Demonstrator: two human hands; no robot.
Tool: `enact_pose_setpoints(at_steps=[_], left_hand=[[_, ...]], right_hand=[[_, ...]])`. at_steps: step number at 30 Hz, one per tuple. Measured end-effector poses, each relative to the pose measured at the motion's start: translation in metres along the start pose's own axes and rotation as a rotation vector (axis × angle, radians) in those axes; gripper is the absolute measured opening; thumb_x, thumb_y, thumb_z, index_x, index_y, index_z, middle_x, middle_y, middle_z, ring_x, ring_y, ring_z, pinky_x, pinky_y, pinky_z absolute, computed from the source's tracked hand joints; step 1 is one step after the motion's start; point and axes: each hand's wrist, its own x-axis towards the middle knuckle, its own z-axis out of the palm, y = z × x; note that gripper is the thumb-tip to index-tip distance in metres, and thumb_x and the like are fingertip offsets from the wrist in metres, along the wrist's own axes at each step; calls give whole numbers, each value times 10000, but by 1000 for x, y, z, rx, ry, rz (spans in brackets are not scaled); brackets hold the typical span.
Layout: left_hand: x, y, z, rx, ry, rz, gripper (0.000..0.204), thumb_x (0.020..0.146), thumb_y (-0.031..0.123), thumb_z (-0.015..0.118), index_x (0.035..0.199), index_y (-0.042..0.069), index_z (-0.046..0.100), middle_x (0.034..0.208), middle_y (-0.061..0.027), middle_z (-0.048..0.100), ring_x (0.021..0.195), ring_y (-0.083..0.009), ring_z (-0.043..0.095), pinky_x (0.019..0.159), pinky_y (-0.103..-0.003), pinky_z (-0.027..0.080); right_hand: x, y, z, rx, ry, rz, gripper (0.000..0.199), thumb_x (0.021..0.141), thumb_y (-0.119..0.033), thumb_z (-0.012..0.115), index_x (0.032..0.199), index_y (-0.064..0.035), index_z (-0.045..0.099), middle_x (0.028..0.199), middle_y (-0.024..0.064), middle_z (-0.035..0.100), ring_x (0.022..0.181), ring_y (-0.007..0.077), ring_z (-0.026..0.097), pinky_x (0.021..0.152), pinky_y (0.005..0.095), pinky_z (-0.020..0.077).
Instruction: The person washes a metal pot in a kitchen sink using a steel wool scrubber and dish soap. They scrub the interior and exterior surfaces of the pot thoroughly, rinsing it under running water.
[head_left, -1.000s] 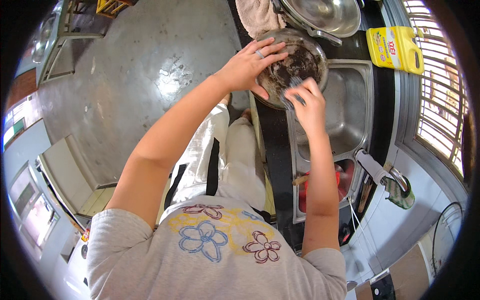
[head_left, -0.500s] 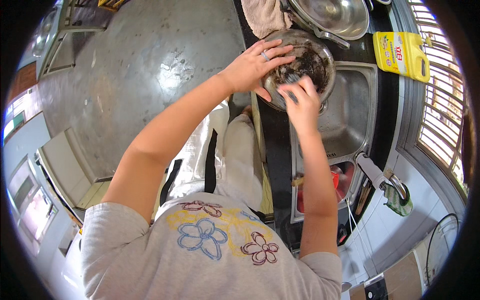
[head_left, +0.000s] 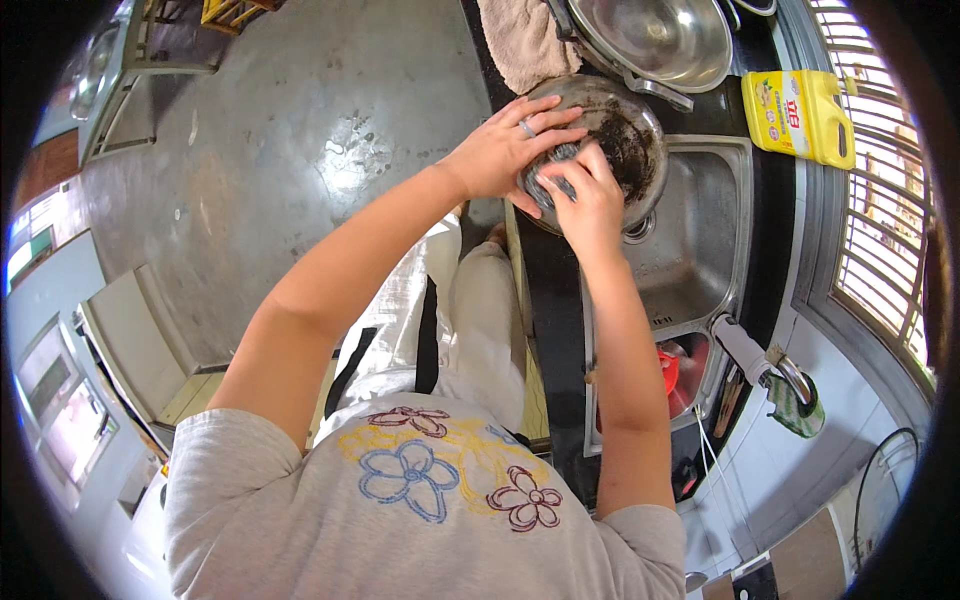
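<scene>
A round metal pot (head_left: pixel 628 135) with dark burnt patches on its upturned surface rests on the black counter, over the edge of the steel sink. My left hand (head_left: pixel 510 148), a ring on one finger, lies spread on the pot's left side. Pinched in my right hand (head_left: pixel 590 200) is a grey steel wool scrubber (head_left: pixel 563 170), pressed to the pot close to my left fingers. My right fingers partly hide the scrubber.
Beyond the pot are a beige towel (head_left: pixel 525 45) and a shiny metal pan (head_left: pixel 660 40). A yellow jug (head_left: pixel 797 118) stands right of the sink (head_left: pixel 695 225). The second basin holds a red item (head_left: pixel 668 370). A faucet (head_left: pixel 795 380) with a green cloth is at the right.
My right hand has moved a little left and down across the pot with the scrubber. My left hand keeps its place on the pot. The view has shifted slightly.
</scene>
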Motion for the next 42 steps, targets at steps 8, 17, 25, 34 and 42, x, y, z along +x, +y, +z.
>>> enact_pose_setpoints(at_steps=[8, 17, 25, 34, 42], left_hand=[[0, 5, -1, -20, 10, -18, 1178, 436, 455, 910, 1473, 177, 428, 1563, -24, 369, 1448, -323, 298, 1192, -465, 283], [-4, 4, -3, -12, 11, -39, 1210, 411, 457, 913, 1483, 197, 418, 1557, -27, 373, 1445, -326, 297, 1190, -473, 278], [-3, 2, -6, -14, 18, -11, 1206, 397, 467, 906, 1467, 179, 432, 1551, -32, 378, 1430, -331, 314, 1177, -469, 301], [2, 4, -1, 11, -11, -25, 1203, 401, 455, 909, 1465, 161, 430, 1532, -31, 405, 1426, -329, 320, 1187, -465, 295], [5, 14, 1, 2, -16, -72, 1212, 420, 483, 906, 1481, 166, 414, 1542, -48, 379, 1437, -342, 295, 1190, -471, 281]], right_hand=[[-3, 2, -1, -60, 37, 57, 172, 704, -42, 785, 822, -91, 669, 867, 100, 527, 803, 329, 598, 690, 419, 488], [-42, 9, -24, -134, 32, 110, 183, 693, -50, 805, 806, -86, 666, 847, 91, 509, 800, 316, 600, 685, 417, 491], [-43, 17, -30, -86, -2, 112, 163, 695, -77, 816, 789, -91, 682, 816, 83, 537, 778, 286, 613, 683, 401, 494], [1, 1, 6, -55, 69, 88, 161, 708, -92, 801, 800, -104, 669, 842, 83, 532, 793, 324, 595, 682, 421, 479], [-30, 14, -19, -206, 283, 290, 168, 715, -75, 813, 817, -105, 683, 809, 81, 512, 752, 317, 593, 649, 415, 474]])
